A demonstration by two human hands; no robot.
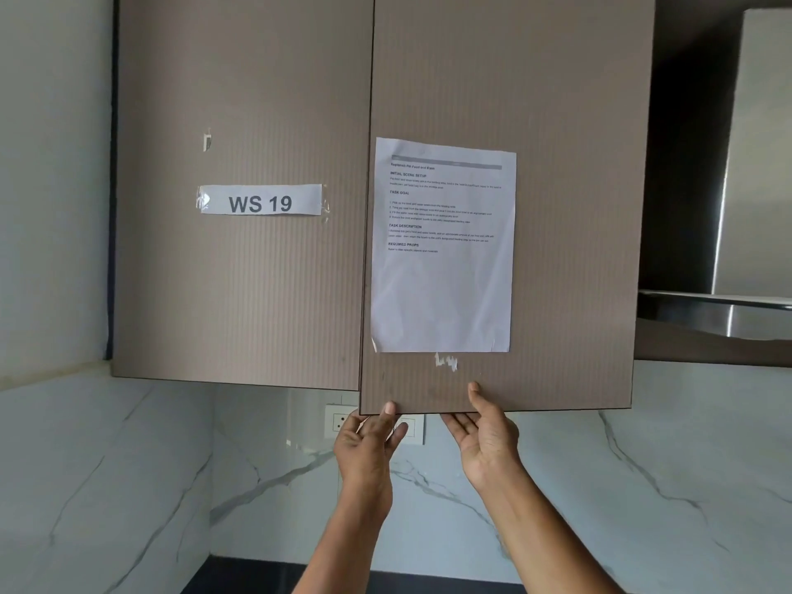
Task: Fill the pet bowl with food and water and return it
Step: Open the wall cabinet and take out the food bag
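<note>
Bowl is out of view; both the left hand [369, 439] and right hand [484, 430] pinch the right cabinet door's [557, 207] bottom edge, directly above them, left nearer the free corner.

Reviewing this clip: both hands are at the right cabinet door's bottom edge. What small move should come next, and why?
Probably pull the right brown ribbed cabinet door further open: left hand and right hand grip its bottom edge, and it already sits slightly proud of the left door.

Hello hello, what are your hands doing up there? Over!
Left hand and right hand both gripping bottom edge of right cabinet door. Door slightly ajar. No pet bowl in sight.
</note>
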